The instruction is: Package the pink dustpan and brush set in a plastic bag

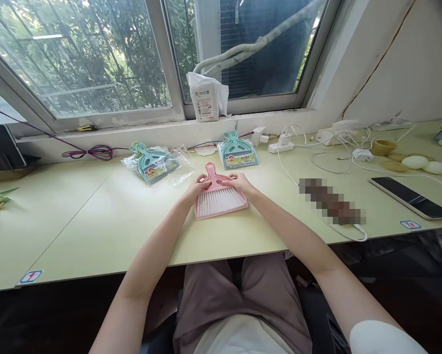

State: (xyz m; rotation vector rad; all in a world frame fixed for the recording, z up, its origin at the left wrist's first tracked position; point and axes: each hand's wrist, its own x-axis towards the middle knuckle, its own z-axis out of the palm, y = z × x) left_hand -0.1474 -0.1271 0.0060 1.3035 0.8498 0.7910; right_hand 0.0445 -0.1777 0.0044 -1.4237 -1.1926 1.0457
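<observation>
Hands meeting on small pink plastic dustpan-and-brush set (219, 197) at pale green desk (95, 221) centre: left hand (197, 189) and right hand (239, 183) pinching its shoulders beside the handle. Apparently separating brush from pan; calls for firmer opposing grips. Packaged teal sets (152, 163) behind, untouched.

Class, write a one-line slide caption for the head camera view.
Both hands, left hand and right hand, hold a pink mini brush-and-dustpan set on a pale green table, two packaged teal sets behind.
</observation>
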